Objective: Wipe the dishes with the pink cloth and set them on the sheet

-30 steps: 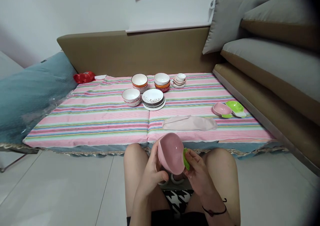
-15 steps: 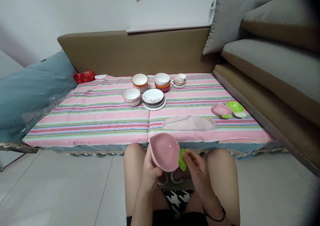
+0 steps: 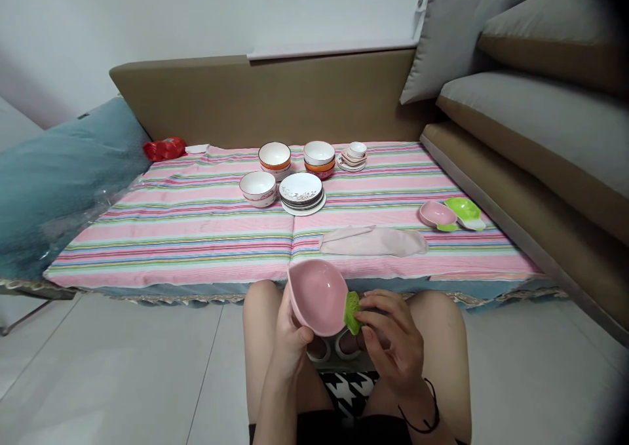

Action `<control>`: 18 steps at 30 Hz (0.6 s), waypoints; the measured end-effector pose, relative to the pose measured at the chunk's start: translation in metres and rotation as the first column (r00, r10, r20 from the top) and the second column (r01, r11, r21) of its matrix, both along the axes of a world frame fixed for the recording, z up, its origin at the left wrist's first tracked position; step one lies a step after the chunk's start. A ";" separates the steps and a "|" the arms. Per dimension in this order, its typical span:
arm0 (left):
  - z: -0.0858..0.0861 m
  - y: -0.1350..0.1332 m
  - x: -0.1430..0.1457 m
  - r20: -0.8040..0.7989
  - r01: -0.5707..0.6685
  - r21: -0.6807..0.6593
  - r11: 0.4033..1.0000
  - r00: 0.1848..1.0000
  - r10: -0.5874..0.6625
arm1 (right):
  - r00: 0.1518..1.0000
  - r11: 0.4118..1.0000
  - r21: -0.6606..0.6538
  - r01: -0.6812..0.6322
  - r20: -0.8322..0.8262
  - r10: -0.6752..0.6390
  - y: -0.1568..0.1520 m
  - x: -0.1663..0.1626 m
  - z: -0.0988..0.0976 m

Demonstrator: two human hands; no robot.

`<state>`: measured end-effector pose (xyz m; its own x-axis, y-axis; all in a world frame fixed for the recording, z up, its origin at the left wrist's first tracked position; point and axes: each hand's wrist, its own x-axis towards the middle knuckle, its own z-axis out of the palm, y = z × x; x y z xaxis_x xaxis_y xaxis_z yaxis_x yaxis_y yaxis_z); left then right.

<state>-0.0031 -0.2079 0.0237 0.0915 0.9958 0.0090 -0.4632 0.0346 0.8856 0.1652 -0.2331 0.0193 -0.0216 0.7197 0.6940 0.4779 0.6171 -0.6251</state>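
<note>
Glazed pink ceramic is seen in hand in the head view: a pink bowl (image 3: pixel 314 294) is held tilted above the knees, just in front of the near edge of the striped mat (image 3: pixel 196 235). The left hand (image 3: pixel 289 340) is closed under the base and lower wall, with the thumb laid on the outside, while the right hand (image 3: pixel 393 340) is pinched by its fingertips on the green leaf-shaped tab (image 3: pixel 352 312) at the bowl's right rim. The piece is judged stiff, fairly light, smooth enough to slip, and breakable against the tiled floor (image 3: pixel 122 366) below; the cupped base is judged the safer hold, the thin tab being a likely weak point. On the mat, a folded pink cloth (image 3: pixel 373 242) lies just beyond the bowl, a second pink bowl (image 3: pixel 436 214) and a green dish (image 3: pixel 462 208) sit touching near the right edge, and stacked plates (image 3: pixel 301 193) with white bowls (image 3: pixel 258 187) stand well apart towards the back. Open striped room is seen left of the cloth and between cloth and plates; the right side is closed by sofa cushions (image 3: pixel 531 124)
</note>
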 end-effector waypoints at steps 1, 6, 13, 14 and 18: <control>0.001 0.000 0.000 -0.010 -0.003 0.000 1.000 1.000 0.003 | 1.000 1.000 0.006 -0.016 0.009 0.016 0.000 0.000 0.000; -0.001 0.000 -0.003 -0.025 -0.006 0.017 1.000 1.000 0.006 | 0.999 0.998 0.026 -0.049 -0.002 0.049 0.001 0.001 0.000; 0.002 0.001 -0.006 -0.130 0.029 0.045 0.999 0.991 -0.023 | 1.000 0.999 0.024 -0.030 0.002 0.030 0.001 0.000 -0.003; 0.002 0.001 -0.006 -0.134 0.030 0.045 0.999 0.991 -0.024 | 0.999 0.999 0.019 -0.035 0.002 0.035 0.001 0.000 -0.003; 0.001 0.000 -0.007 -0.145 0.040 0.041 0.998 0.989 -0.034 | 0.998 0.998 -0.001 -0.065 -0.018 0.065 0.000 0.000 -0.003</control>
<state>-0.0099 -0.2079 0.0248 0.1320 0.9906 0.0365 -0.3297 0.0091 0.9440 0.1653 -0.2330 0.0160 -0.0562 0.7180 0.6938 0.4251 0.6460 -0.6340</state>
